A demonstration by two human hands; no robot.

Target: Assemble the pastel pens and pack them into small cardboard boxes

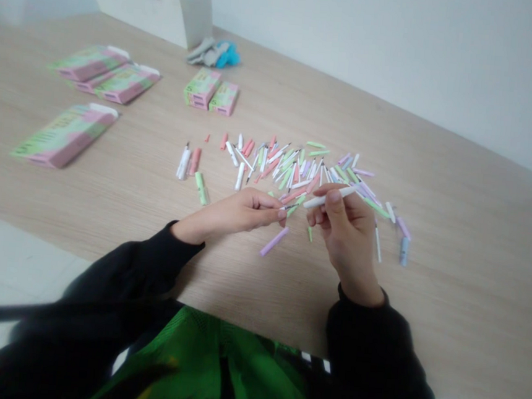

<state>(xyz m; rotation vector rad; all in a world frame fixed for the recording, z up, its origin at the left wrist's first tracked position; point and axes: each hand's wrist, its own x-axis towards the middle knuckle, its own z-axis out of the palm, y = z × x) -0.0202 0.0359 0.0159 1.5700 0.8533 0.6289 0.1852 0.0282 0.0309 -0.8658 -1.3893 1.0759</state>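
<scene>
My left hand (250,212) is closed in a pinch on a pen refill (290,206), whose dark thin tip points right; the rest is hidden by the fingers. Facing it, my right hand (347,231) grips a white pen barrel (322,199) between thumb and fingers, tilted up to the right. A small gap separates refill and barrel. Behind both hands spreads a heap of pen parts (292,164) in white, pink, green and purple. A purple pen barrel (274,242) lies just below the left fingertips, and a small green piece (310,234) is between the hands.
Pink and green cartons (69,136) lie at left, with two smaller boxes (202,87) farther back. Grey and blue gloves (213,53) rest beside a white box (148,3). Several caps (200,187) stand apart left of the heap; a blue cap (404,251) lies right.
</scene>
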